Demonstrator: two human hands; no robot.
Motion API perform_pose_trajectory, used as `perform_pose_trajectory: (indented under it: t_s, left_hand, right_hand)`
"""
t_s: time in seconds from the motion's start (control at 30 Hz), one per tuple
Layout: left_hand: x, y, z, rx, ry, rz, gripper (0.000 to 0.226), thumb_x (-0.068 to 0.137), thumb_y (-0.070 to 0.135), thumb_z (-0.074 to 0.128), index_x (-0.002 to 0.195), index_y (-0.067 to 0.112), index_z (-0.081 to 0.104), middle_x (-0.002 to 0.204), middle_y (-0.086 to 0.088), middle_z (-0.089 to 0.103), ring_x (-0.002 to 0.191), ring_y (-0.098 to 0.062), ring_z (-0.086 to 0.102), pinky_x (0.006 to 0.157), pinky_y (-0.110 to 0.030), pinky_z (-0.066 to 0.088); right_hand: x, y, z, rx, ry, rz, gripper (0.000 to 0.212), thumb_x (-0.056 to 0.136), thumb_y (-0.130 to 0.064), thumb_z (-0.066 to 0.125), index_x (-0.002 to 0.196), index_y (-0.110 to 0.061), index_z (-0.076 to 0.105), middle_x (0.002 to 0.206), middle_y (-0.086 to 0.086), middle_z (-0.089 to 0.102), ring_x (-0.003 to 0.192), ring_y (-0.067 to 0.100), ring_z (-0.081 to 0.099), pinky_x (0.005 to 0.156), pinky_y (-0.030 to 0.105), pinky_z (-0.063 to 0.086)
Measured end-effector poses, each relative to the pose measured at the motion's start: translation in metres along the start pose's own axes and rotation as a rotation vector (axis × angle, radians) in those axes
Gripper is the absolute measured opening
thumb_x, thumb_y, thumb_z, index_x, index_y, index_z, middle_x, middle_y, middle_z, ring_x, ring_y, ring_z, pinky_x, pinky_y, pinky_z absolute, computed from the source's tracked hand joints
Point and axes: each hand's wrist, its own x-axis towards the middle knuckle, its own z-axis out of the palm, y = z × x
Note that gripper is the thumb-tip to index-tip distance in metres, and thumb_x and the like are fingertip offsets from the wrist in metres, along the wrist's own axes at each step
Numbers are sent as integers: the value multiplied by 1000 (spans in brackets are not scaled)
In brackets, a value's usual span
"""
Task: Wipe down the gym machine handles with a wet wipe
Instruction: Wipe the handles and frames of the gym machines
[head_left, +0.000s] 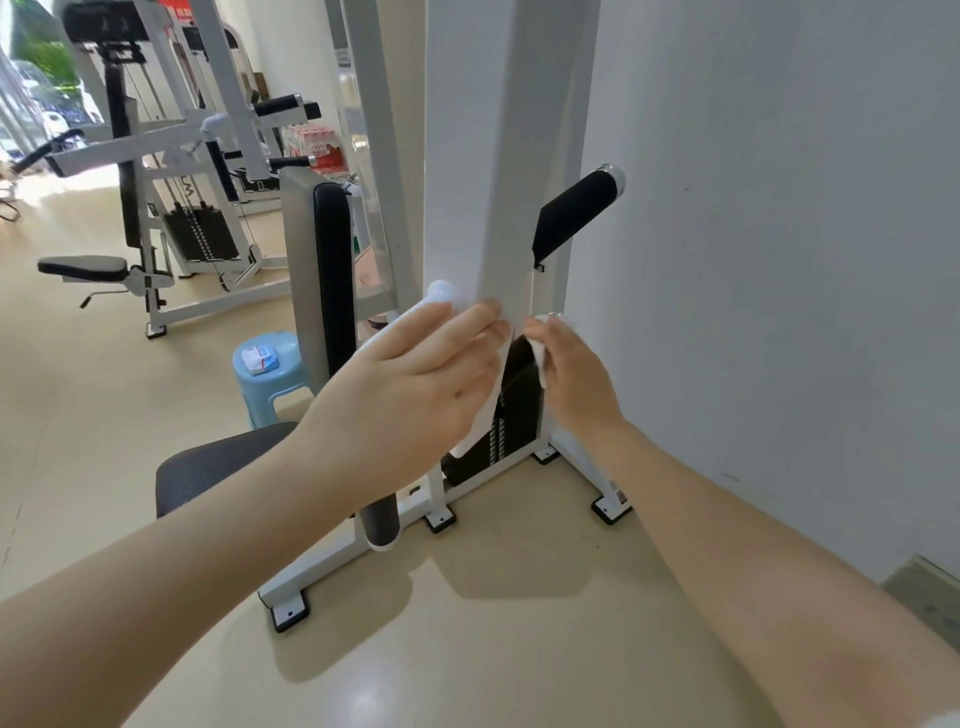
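Both hands: left hand (415, 384) flat, fingers apart; right hand (571, 374) pinches crumpled white wipe (542, 366).

Both forearms are bare; a white sleeve edge (937, 719) shows bottom right

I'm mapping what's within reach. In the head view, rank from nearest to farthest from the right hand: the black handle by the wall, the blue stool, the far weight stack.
1. black handle, above the right hand, by the wall.
2. blue stool, left, on the floor.
3. far weight stack, far left background.

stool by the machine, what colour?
Light blue plastic stool, with a small white-and-blue packet on its seat; head view.
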Motion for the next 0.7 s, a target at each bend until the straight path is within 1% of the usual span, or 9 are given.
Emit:
perform_pose_trajectory:
  t_s: [0.07, 0.17, 0.23, 0.3, 0.4, 0.47, 0.53, 0.63, 0.7]
  left_hand:
    - [2, -1, -2, -42, -27, -3, 29, 89, 19, 52, 113, 6, 64, 134, -12, 54, 133, -28, 39, 110, -44, 23]
    - [13, -11, -8, -130, -105, -1, 33, 86, 25, 45, 107, 10, 67, 144, -14, 41, 139, -25, 21, 113, -48, 11]
    - [21, -16, -12, -206, -150, 18, 34, 79, 28, 49, 103, 12, 68, 147, -15, 36, 140, -25, 13, 112, -50, 7]
    - [23, -15, -15, -246, -175, 31, 36, 78, 33, 51, 103, 13, 69, 146, -14, 37, 140, -25, 13, 112, -50, 8]
    - [24, -11, -18, -323, -184, 47, 44, 81, 39, 40, 105, 16, 68, 143, -11, 43, 139, -23, 17, 112, -48, 12]
    - [26, -12, -21, -407, -177, 53, 44, 82, 40, 40, 107, 16, 68, 140, -9, 48, 138, -23, 20, 113, -44, 11]
    - [28, -15, -23, -461, -182, 66, 43, 82, 39, 41, 108, 17, 68, 138, -7, 50, 138, -22, 20, 115, -39, 7]
    - [26, -22, -22, -497, -208, 109, 41, 82, 37, 42, 106, 19, 70, 137, -4, 51, 139, -21, 18, 116, -37, 4]
    - [24, -26, -20, -536, -201, 119, 38, 80, 30, 43, 102, 19, 72, 137, -3, 51, 140, -22, 17, 116, -37, 6]
  right_hand:
    - [-9, -8, -1, -13, -56, -60, 28, 93, -2, 46, 114, -20, 46, 112, 14, 59, 89, 15, 54, 75, 22, 43]
    - [-23, -21, -9, 34, -142, -262, 41, 83, 14, 53, 103, -19, 41, 110, 20, 63, 98, 15, 46, 87, 30, 36]
    - [-23, -9, -9, 50, -135, -163, 35, 89, 7, 49, 113, -19, 46, 133, 15, 53, 124, 17, 44, 97, 23, 36]
    - [-23, 9, -3, 47, -34, 10, 33, 95, -3, 44, 123, -18, 51, 144, 10, 42, 137, 25, 32, 107, 35, 32]
    - [-29, 11, 1, -6, 94, 43, 30, 93, -1, 45, 118, -11, 57, 132, 7, 53, 131, 25, 40, 102, 46, 42]
    - [-41, 3, -3, 18, 10, -135, 27, 91, -6, 37, 108, -13, 56, 121, 1, 57, 118, 21, 50, 94, 44, 48]
    - [-47, 3, -10, 6, -74, -224, 34, 91, -15, 33, 114, -9, 57, 127, 5, 57, 122, 22, 50, 97, 41, 47]
    - [-43, 24, -12, -40, 54, 8, 37, 95, -9, 40, 131, -10, 51, 139, 6, 49, 132, 22, 42, 106, 42, 40]
    - [-44, 17, -11, -44, 52, 72, 44, 91, 1, 46, 134, -9, 47, 142, 9, 45, 126, 29, 49, 102, 46, 44]
